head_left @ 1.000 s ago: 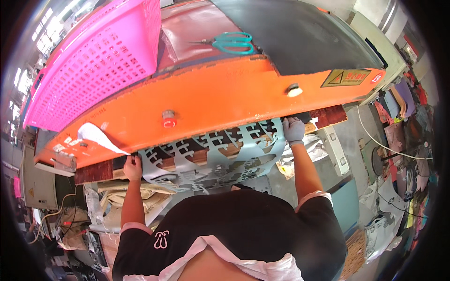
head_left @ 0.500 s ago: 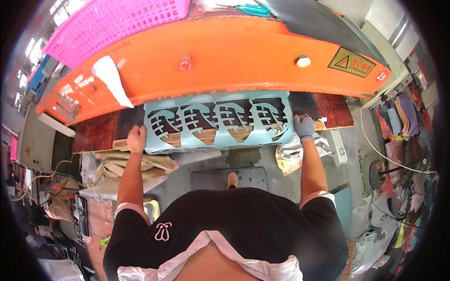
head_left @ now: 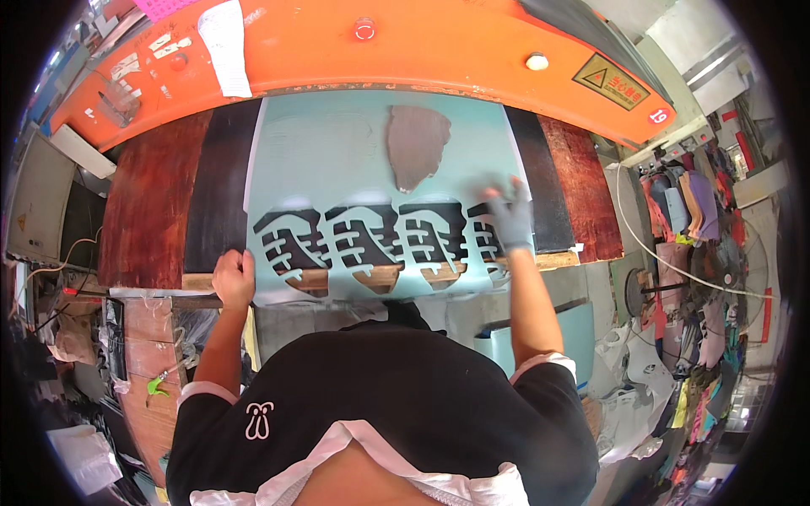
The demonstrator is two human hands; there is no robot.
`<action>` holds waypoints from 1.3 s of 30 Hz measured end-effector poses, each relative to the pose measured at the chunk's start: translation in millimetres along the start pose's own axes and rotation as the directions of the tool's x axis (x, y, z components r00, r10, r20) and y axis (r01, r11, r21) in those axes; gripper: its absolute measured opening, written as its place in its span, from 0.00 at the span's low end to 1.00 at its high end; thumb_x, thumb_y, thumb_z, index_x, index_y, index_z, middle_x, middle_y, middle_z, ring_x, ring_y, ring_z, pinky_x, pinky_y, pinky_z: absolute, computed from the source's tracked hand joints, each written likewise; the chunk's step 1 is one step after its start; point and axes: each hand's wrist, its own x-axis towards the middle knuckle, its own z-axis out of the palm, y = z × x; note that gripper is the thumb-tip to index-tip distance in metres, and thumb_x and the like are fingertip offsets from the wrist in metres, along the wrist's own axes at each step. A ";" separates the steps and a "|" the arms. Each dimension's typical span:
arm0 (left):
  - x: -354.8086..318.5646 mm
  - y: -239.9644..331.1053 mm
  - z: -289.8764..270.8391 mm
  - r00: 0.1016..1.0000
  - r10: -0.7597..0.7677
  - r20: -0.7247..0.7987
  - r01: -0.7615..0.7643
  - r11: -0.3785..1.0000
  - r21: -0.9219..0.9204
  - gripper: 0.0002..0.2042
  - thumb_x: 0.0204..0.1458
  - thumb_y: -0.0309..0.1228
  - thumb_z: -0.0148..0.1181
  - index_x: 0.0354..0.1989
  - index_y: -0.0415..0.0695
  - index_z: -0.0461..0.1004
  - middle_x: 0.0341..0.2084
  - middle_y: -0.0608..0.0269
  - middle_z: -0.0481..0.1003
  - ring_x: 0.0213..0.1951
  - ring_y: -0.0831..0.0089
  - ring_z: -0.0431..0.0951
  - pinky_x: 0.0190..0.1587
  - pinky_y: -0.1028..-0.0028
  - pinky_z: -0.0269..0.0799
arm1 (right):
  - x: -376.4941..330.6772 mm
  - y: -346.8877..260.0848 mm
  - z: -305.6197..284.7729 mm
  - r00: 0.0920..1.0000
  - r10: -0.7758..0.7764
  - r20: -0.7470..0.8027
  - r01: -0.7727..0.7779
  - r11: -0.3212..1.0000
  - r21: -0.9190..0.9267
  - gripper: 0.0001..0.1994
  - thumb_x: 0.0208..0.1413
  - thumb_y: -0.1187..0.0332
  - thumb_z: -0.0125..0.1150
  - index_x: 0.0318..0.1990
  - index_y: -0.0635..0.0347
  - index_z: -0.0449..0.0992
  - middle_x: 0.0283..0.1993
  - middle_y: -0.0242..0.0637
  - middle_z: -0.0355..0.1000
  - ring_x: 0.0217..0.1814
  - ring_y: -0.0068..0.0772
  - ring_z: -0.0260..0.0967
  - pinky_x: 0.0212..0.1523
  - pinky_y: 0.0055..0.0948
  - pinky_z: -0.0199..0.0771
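Note:
A pale blue-green sheet (head_left: 321, 156) lies over the dark work board, with a row of several shoe-upper-like openings along its near part. Black board and wood show through them. A flat brownish piece (head_left: 415, 148) with an uneven outline lies on its far half. At the board's front edge, beside the sheet's left border, my left hand (head_left: 234, 280) is closed; its curled fingers hide what they grip. My right hand (head_left: 509, 218), in a grey glove, is over the sheet's right side near the rightmost opening. Motion blur smears its fingers.
An orange machine beam (head_left: 439, 55) with a red button (head_left: 364, 29) and a pale button (head_left: 537, 61) spans the far side. Red-brown board panels (head_left: 156, 198) flank the sheet. A blue-green panel (head_left: 561, 341) stands low right, and a white cable (head_left: 675, 272) hangs beyond.
More of the sheet shows, its openings nearer me, and the brownish piece has come into view. My right hand has left the front edge and moved over the sheet. The beam appears higher.

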 end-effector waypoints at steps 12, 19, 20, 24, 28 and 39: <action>-45.8 68.8 -17.6 0.932 0.359 -0.041 -0.359 0.909 -0.211 0.12 0.43 0.27 0.59 0.38 0.41 0.70 0.39 0.53 0.71 0.43 0.52 0.70 0.48 0.58 0.63 | -53.6 -99.8 114.1 0.934 0.325 0.146 -0.098 0.628 -0.772 0.51 0.35 0.37 0.64 0.62 0.65 0.53 0.62 0.66 0.49 0.63 0.59 0.50 0.61 0.42 0.55; -21.5 187.6 73.2 0.754 0.610 0.242 -0.556 0.790 -0.258 0.20 0.47 0.31 0.56 0.51 0.42 0.67 0.54 0.56 0.64 0.60 0.59 0.60 0.60 0.54 0.53 | -88.9 -101.0 114.1 0.970 0.236 0.056 -0.111 0.637 -0.763 0.50 0.34 0.43 0.66 0.63 0.63 0.53 0.64 0.69 0.45 0.65 0.60 0.48 0.62 0.40 0.55; -24.2 190.1 76.3 0.767 0.588 0.257 -0.534 0.807 -0.251 0.20 0.48 0.32 0.56 0.51 0.42 0.66 0.55 0.57 0.64 0.60 0.60 0.59 0.60 0.54 0.52 | -91.8 -99.7 112.9 0.972 0.233 0.029 -0.134 0.656 -0.743 0.50 0.33 0.43 0.66 0.63 0.63 0.54 0.64 0.68 0.45 0.65 0.60 0.48 0.62 0.41 0.54; -35.8 184.8 74.6 0.757 0.569 0.321 -0.522 0.823 -0.226 0.21 0.49 0.33 0.54 0.53 0.42 0.65 0.57 0.58 0.62 0.62 0.60 0.57 0.61 0.53 0.50 | -98.6 -92.1 101.0 0.978 0.200 0.058 -0.126 0.789 -0.601 0.48 0.32 0.49 0.69 0.62 0.63 0.57 0.63 0.66 0.48 0.61 0.57 0.55 0.58 0.40 0.61; -37.6 182.2 71.6 0.761 0.583 0.284 -0.543 0.812 -0.213 0.20 0.50 0.34 0.53 0.52 0.42 0.66 0.57 0.58 0.63 0.61 0.61 0.58 0.62 0.53 0.50 | -95.3 -76.6 71.2 0.973 0.193 0.126 -0.191 0.981 -0.021 0.42 0.35 0.57 0.71 0.60 0.64 0.58 0.54 0.54 0.60 0.50 0.45 0.65 0.48 0.34 0.69; -38.4 179.0 64.2 0.760 0.586 0.282 -0.550 0.810 -0.202 0.19 0.49 0.33 0.54 0.50 0.43 0.68 0.55 0.59 0.64 0.60 0.61 0.59 0.61 0.53 0.51 | -74.5 -41.2 8.8 0.968 0.093 -0.235 -0.200 0.849 -0.489 0.41 0.30 0.55 0.72 0.55 0.64 0.62 0.53 0.54 0.61 0.49 0.45 0.66 0.48 0.36 0.69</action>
